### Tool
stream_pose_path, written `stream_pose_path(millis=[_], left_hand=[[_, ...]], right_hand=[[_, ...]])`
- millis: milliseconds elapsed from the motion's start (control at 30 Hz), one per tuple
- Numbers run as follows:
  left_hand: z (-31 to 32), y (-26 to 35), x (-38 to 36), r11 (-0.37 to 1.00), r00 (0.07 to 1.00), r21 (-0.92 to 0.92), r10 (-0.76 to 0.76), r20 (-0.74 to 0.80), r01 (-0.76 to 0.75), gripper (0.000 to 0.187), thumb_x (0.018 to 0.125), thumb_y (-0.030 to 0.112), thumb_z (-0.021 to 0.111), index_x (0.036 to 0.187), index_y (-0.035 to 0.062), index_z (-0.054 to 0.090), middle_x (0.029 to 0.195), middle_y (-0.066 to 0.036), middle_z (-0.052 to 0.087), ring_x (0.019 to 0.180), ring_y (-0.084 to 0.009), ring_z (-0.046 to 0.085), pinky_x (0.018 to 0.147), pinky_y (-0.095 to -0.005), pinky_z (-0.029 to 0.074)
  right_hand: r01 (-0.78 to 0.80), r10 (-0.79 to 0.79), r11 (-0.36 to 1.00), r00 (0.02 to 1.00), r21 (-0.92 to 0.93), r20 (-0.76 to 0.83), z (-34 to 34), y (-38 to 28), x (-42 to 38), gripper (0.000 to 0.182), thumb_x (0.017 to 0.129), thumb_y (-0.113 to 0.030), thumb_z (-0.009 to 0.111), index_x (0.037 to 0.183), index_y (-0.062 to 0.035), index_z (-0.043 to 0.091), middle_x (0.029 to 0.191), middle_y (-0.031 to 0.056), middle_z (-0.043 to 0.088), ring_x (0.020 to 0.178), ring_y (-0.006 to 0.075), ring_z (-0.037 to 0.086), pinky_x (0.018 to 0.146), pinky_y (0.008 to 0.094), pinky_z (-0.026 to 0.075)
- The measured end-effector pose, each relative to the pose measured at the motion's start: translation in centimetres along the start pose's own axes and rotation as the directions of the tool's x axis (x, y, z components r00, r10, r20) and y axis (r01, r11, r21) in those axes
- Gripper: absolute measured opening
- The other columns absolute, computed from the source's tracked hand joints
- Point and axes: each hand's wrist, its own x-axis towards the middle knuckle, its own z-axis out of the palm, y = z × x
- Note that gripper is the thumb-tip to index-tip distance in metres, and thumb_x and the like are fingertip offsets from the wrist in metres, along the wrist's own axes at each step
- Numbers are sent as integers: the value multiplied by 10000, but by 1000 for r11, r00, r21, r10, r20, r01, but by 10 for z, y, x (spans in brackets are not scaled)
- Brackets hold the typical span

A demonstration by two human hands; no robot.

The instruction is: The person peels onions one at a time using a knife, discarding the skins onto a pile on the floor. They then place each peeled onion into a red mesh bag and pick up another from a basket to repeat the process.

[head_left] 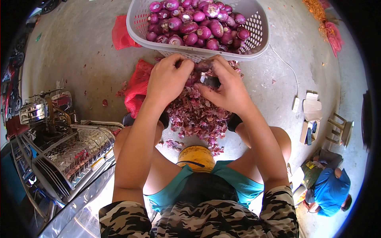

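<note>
The person sits low over a concrete floor (79, 51), knees apart, with both hands drawn together just below the rim of a pale plastic basket (137, 29) heaped with peeled purple onions (198, 23). The left hand (168, 77) is curled, its grip closed round one end of a single dark onion (203, 65) held in the air between the two hands, just in front of the basket's near wall. The right hand (228, 89) meets it from the other side, fingers folded tight round a small knife (210, 81) whose blade shows just under the onion; the thumb lies close to the onion too. Directly beneath the hands, a loose pile of purple onion skins (196, 115) spreads across the floor between the person's legs. A red plastic bag (137, 89) lies crumpled beside the pile on the left. A yellow stool (196, 156) shows under the person. Off to the right, another person in a blue shirt (331, 190) crouches near the wall.
</note>
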Motion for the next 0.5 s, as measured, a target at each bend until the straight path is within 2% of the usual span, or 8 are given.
stream_pose_path(millis=[133, 233, 333, 400, 500], left_hand=[[3, 2, -2, 1000, 1000, 24, 16, 1, -16, 324, 773, 283, 547, 849, -19, 638, 811, -218, 630, 785, -371, 609, 737, -424, 465], [4, 4, -3, 1000, 1000, 18, 13, 16, -13, 314, 767, 277, 563, 842, -19, 639, 788, -212, 630, 768, -365, 615, 726, -421, 471], [4, 7, -4, 1000, 999, 15, -7, 37, 7, 308, 764, 273, 571, 837, -18, 640, 765, -203, 632, 748, -360, 619, 716, -419, 475], [5, 6, -4, 1000, 999, 15, -16, 40, 16, 304, 765, 271, 574, 836, -17, 640, 752, -196, 634, 735, -357, 621, 711, -417, 477], [9, 5, -6, 998, 999, 49, 48, -8, -48, 309, 767, 277, 575, 848, -13, 645, 772, -197, 639, 758, -357, 621, 722, -418, 474]], right_hand=[[3, -4, 1000, 1000, 14, 9, 2, 1, 0, 395, 723, -199, 713, 1012, -13, 518, 976, 171, 506, 812, 388, 553, 659, 420, 470], [-82, 77, 994, 994, 73, 76, -3, -7, 1, 320, 723, -53, 700, 977, 22, 519, 954, 140, 501, 846, 281, 521, 738, 326, 446], [-19, 16, 995, 999, 95, 32, 0, 4, 1, 360, 735, -195, 703, 987, -7, 527, 955, 164, 503, 797, 377, 554, 668, 410, 468], [-40, 37, 994, 999, 104, 31, 0, 4, 0, 348, 739, -190, 694, 978, 1, 528, 953, 167, 502, 796, 375, 553, 670, 407, 469], [-34, 33, 994, 999, 108, 12, 3, 6, 0, 330, 746, -183, 680, 960, 16, 528, 946, 172, 501, 792, 378, 548, 680, 408, 468]])
